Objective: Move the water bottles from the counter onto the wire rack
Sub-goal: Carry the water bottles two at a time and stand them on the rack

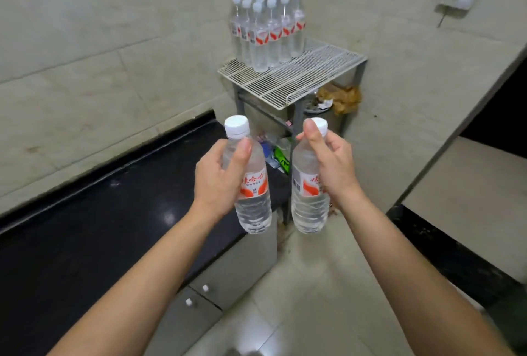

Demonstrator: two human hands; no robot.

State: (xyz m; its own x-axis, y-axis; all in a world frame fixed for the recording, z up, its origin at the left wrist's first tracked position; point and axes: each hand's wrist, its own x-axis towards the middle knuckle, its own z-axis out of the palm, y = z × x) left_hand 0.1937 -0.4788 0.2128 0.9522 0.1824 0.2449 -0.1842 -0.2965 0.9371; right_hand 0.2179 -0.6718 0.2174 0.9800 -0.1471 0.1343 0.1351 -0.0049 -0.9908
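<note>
Forearms are reaching out below me, one bottle in each hand. My left hand [219, 181] is curling fingers and thumb round the left bottle [255, 213] at shoulder and label. My right hand [333, 164] is clasping the right bottle [308, 207] high, thumb lying against the cap. Both are hanging in the air beside the counter [114, 227], short of the wire rack [313, 76], where a cluster of bottles [268, 33] is standing. Caps are pointing up, long axes near vertical, leaning slightly. I am judging them full, weighty, smooth and thin-walled, so I am favouring the stiffer shoulder over the squashy middle.
</note>
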